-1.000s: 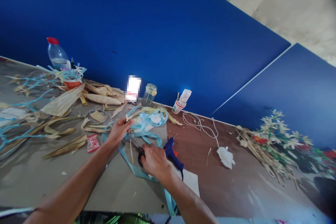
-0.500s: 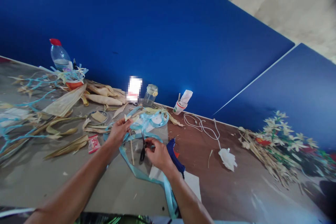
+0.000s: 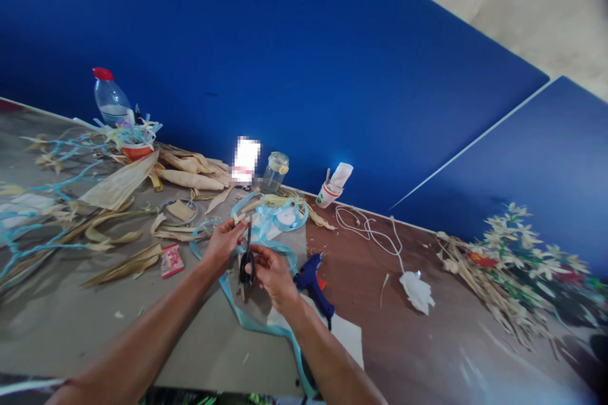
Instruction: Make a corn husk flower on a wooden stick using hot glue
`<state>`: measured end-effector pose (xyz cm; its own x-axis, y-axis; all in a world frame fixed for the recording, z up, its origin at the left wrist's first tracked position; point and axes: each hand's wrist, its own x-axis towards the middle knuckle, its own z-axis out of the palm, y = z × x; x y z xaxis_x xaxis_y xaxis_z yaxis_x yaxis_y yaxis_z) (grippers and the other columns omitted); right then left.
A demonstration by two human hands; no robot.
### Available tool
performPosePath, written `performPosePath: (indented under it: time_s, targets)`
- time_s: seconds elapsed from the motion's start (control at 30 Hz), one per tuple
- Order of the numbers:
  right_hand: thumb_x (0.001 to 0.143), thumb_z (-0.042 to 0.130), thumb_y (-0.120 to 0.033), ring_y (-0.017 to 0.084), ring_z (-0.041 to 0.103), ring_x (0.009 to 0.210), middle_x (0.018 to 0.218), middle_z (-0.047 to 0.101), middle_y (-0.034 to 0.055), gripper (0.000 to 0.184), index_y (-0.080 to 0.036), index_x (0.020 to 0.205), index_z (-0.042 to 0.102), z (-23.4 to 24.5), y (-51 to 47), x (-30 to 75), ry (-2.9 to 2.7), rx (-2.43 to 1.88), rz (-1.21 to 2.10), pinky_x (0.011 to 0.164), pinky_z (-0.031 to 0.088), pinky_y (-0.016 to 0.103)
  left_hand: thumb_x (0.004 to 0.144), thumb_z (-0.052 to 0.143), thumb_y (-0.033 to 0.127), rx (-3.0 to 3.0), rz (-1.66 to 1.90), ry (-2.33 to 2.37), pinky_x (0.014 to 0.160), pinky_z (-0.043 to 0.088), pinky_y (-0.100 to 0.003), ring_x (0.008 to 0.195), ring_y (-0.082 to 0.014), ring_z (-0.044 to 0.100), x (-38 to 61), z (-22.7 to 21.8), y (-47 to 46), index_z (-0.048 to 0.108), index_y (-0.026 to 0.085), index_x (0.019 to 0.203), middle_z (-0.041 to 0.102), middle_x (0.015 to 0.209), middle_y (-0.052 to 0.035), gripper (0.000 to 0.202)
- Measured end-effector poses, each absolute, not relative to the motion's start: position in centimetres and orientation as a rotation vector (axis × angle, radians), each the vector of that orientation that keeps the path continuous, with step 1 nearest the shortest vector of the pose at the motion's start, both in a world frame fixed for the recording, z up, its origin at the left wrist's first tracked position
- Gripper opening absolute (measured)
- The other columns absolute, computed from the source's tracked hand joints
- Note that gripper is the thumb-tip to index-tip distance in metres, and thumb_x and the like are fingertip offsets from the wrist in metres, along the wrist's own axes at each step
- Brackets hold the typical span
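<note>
My left hand (image 3: 225,242) pinches a small pale piece of corn husk (image 3: 239,218) in its closed fingertips. Dark-handled scissors (image 3: 246,269) are gripped in my right hand (image 3: 272,275), their blades pointing up and away, right beside the husk piece. Whether the blades touch it I cannot tell. Under and around both hands winds a light blue ribbon (image 3: 251,321), its roll (image 3: 286,218) lying just beyond. Close to my right hand lies a dark blue glue gun (image 3: 311,280), partly over a white sheet (image 3: 349,334).
Dried husks (image 3: 192,178), a red packet (image 3: 171,261) and a bottle (image 3: 111,101) lie or stand to the left. At the back are a lidded jar (image 3: 275,172) and a paper cup (image 3: 329,194). A white cable (image 3: 375,234) and white flowers (image 3: 517,234) are on the right.
The scissors have moved left and up to the husk piece in my left hand, their blades now next to my left fingertips. My right hand has moved slightly left with them.
</note>
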<state>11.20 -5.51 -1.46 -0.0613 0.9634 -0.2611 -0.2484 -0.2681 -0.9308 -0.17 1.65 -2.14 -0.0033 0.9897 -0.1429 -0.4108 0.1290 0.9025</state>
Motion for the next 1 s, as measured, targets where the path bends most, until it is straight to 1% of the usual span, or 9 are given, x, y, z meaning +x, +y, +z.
performPosePath:
  time_s: [0.13, 0.23, 0.37, 0.43, 0.53, 0.6, 0.7, 0.8, 1.0]
  targets:
    - [0.053, 0.073, -0.021, 0.004, 0.041, 0.046, 0.06, 0.054, -0.0061, 0.041, -0.016, 0.093, 0.064, -0.7, -5.4, 10.5, -0.925, -1.13, 1.625, 0.04, 0.028, 0.015, 0.062, 0.072, 0.048, 0.859, 1.244, 0.983, 0.038, 0.025, -0.018, 0.036, -0.0038, 0.033, 0.0, -2.8, 1.4, 0.049, 0.016, 0.059, 0.039, 0.041, 0.009, 0.039]
    - [0.056, 0.071, -0.023, 0.003, 0.036, 0.04, 0.057, 0.052, -0.0074, 0.034, -0.016, 0.089, 0.063, -0.2, -5.6, 10.6, -0.969, -1.146, 1.675, 0.036, 0.024, 0.015, 0.062, 0.071, 0.047, 0.841, 1.225, 0.981, 0.037, 0.021, -0.019, 0.036, -0.0037, 0.031, 0.0, -2.8, 1.4, 0.049, 0.017, 0.061, 0.039, 0.042, 0.0095, 0.038]
    - [0.062, 0.068, -0.028, 0.003, 0.033, 0.034, 0.058, 0.057, -0.0063, 0.04, -0.017, 0.1, 0.059, 0.2, -5.8, 11.8, -1.041, -1.161, 1.667, 0.034, 0.023, 0.017, 0.059, 0.074, 0.041, 0.766, 1.319, 0.947, 0.041, 0.028, -0.02, 0.039, -0.0037, 0.032, -0.4, -2.3, 1.9, 0.05, 0.016, 0.06, 0.04, 0.046, 0.0092, 0.035]
    - [0.06, 0.07, -0.027, 0.004, 0.038, 0.038, 0.06, 0.058, -0.0054, 0.043, -0.017, 0.101, 0.058, 0.1, -5.6, 12.7, -1.043, -1.178, 1.576, 0.037, 0.027, 0.017, 0.058, 0.074, 0.04, 0.76, 1.342, 0.944, 0.042, 0.028, -0.021, 0.039, -0.0043, 0.031, -0.6, -2.1, 2.0, 0.05, 0.017, 0.059, 0.04, 0.046, 0.0093, 0.034]
    - [0.057, 0.073, -0.026, 0.006, 0.045, 0.047, 0.059, 0.055, -0.0056, 0.04, -0.017, 0.094, 0.06, 0.0, -4.9, 13.6, -0.986, -1.218, 1.424, 0.042, 0.031, 0.016, 0.059, 0.074, 0.041, 0.834, 1.332, 1.002, 0.043, 0.029, -0.021, 0.041, -0.0054, 0.034, -0.9, -2.0, 2.0, 0.053, 0.017, 0.059, 0.044, 0.048, 0.0077, 0.032]
    - [0.058, 0.072, -0.028, 0.007, 0.046, 0.049, 0.059, 0.053, -0.0058, 0.039, -0.017, 0.094, 0.059, 0.0, -4.0, 13.7, -0.89, -1.22, 1.376, 0.044, 0.032, 0.016, 0.061, 0.073, 0.041, 0.921, 1.305, 1.039, 0.044, 0.029, -0.021, 0.043, -0.0062, 0.037, -0.9, -2.1, 1.9, 0.056, 0.016, 0.06, 0.046, 0.049, 0.0064, 0.03]
    - [0.057, 0.072, -0.029, 0.007, 0.047, 0.049, 0.064, 0.055, -0.0054, 0.047, -0.018, 0.099, 0.054, 0.0, -2.2, 13.2, -0.753, -1.184, 1.244, 0.044, 0.033, 0.017, 0.062, 0.072, 0.041, 1.016, 1.252, 1.035, 0.046, 0.031, -0.021, 0.046, -0.0073, 0.039, -0.8, -2.5, 1.8, 0.059, 0.015, 0.063, 0.047, 0.052, 0.0051, 0.029]
    - [0.055, 0.073, -0.028, 0.007, 0.047, 0.049, 0.067, 0.058, -0.0048, 0.051, -0.018, 0.1, 0.051, 0.0, -0.6, 12.3, -0.813, -1.199, 1.159, 0.044, 0.034, 0.018, 0.061, 0.073, 0.042, 1.053, 1.22, 1.011, 0.046, 0.032, -0.021, 0.047, -0.0077, 0.039, -0.7, -2.9, 1.8, 0.058, 0.015, 0.061, 0.049, 0.052, 0.004, 0.03]
    - [0.058, 0.067, -0.024, 0.009, 0.051, 0.051, 0.06, 0.057, -0.0057, 0.044, -0.016, 0.098, 0.052, -0.2, 0.1, 11.7, -0.9, -1.22, 1.089, 0.048, 0.037, 0.019, 0.06, 0.074, 0.04, 1.033, 1.187, 0.991, 0.048, 0.035, -0.021, 0.049, -0.0084, 0.043, -0.8, -3.1, 1.9, 0.06, 0.015, 0.063, 0.054, 0.056, 0.0022, 0.029]
